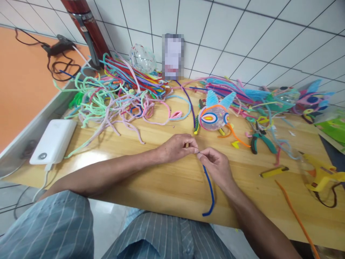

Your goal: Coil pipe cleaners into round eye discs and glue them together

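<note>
A dark blue pipe cleaner [209, 183] hangs down from my fingertips over the wooden table, its lower end bent to the left. My left hand [179, 147] pinches at its upper end, thumb and forefinger pressed together. From the other side my right hand [217, 162] grips the same end, and the two sets of fingertips nearly touch. The short piece between the fingers is mostly hidden. Just beyond my hands sits a clear ball [214, 120] decorated with light blue pipe-cleaner ears, an orange strand and coiled eyes.
Loose pipe cleaners [107, 93] heap at the back left, with more bundles [231, 90] at the back right. A phone [173, 57] leans on the tiled wall. Pliers [261, 140], a yellow cutter [274, 172] and a glue gun [323, 172] lie right; a white power bank [54, 142] is left.
</note>
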`<state>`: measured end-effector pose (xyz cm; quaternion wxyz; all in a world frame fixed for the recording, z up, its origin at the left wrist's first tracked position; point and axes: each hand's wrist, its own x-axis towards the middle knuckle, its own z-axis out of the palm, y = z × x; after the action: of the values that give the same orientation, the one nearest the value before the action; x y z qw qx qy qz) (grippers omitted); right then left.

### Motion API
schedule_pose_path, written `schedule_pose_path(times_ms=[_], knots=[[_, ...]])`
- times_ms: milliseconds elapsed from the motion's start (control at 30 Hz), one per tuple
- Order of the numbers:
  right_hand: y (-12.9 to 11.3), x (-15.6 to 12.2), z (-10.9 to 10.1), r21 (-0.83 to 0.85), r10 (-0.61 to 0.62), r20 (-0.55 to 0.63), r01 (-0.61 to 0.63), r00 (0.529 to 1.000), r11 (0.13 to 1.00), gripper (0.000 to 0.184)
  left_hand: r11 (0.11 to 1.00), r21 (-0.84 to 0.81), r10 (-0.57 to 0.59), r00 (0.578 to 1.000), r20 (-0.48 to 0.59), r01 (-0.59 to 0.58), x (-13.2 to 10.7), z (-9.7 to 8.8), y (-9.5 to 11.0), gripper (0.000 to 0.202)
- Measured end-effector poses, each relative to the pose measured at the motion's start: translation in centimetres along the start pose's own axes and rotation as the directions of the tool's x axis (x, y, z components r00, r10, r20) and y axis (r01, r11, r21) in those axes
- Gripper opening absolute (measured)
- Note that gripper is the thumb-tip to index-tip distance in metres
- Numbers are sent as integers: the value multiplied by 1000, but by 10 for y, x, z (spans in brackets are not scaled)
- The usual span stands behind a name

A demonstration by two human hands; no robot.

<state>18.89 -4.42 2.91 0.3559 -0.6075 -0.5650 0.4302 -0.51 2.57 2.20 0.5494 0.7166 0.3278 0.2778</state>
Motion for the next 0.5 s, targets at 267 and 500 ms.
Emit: schedule_pose_path(times_ms=[267, 500], knots=[[3, -1, -2, 18, -1, -20, 1, 1000, 1000, 23, 989, -108, -104, 994, -29, 100, -4, 6, -1, 24], [-2, -2, 7, 53, -15, -48, 18, 999, 998, 25, 803, -572, -304, 940, -152, 168, -12, 33, 2, 38]])
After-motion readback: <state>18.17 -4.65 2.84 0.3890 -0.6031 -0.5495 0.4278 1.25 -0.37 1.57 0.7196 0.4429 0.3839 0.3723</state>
